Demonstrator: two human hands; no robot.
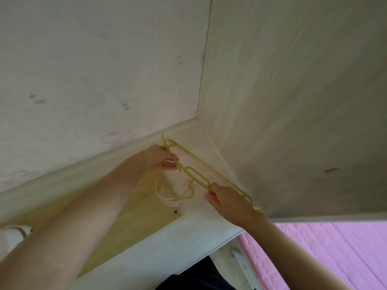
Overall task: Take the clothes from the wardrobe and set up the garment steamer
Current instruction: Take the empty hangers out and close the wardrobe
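A bundle of yellow plastic hangers (196, 176) lies in the far corner of a pale wooden wardrobe compartment (146, 208). Their hooks (173, 195), yellow and pale pink, curl toward me below the bars. My left hand (159, 160) grips the left end of the bundle. My right hand (222, 197) holds the right part of the bars from below. No garment and no steamer are in view.
The wardrobe's back panel (94, 70) and right side panel (293, 101) close in the corner. A pink textured surface (335, 254) lies at lower right outside the wardrobe. Dark fabric (199, 275) shows at the bottom, and a white object (12, 233) sits at the left edge.
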